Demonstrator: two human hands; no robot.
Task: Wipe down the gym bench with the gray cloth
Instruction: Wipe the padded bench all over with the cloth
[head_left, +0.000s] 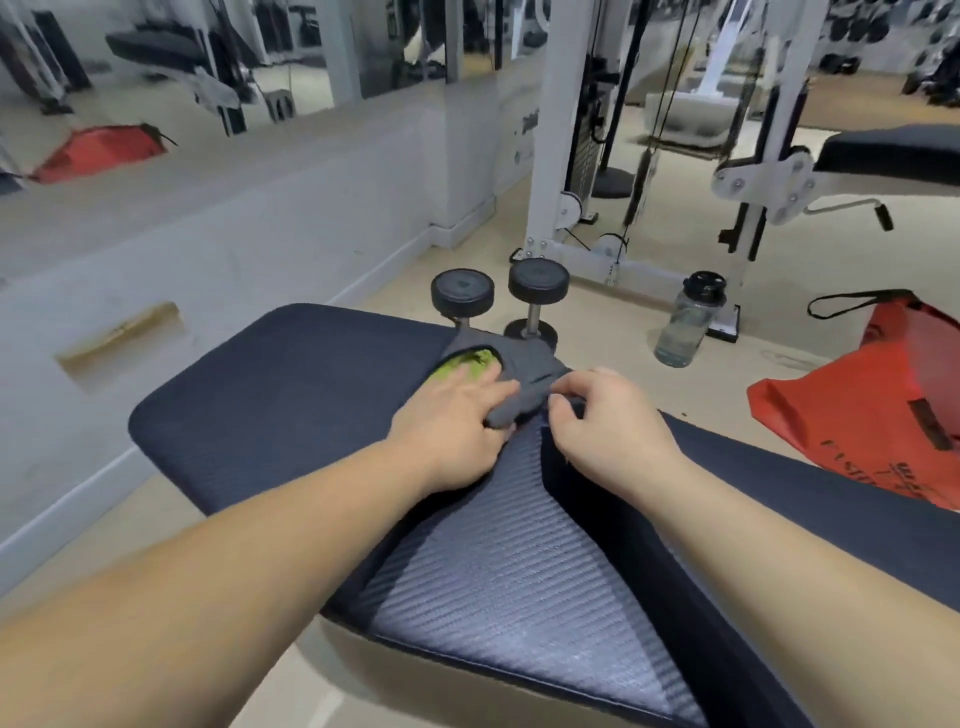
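A dark padded gym bench (291, 395) with a ribbed lighter centre panel fills the lower middle of the view. The gray cloth (524, 371) lies bunched at the bench's far right edge, with a yellow-green patch (467, 364) showing at its left. My left hand (452, 421) rests on the cloth, fingers over the green patch and thumb tucked under a fold. My right hand (605, 415) pinches the near right corner of the cloth between its fingertips.
Two black dumbbells (498, 296) stand on the floor just beyond the bench. A clear water bottle (688, 322) and a red bag (883, 410) are on the floor to the right. A white cable machine (576, 156) stands behind, a low grey wall to the left.
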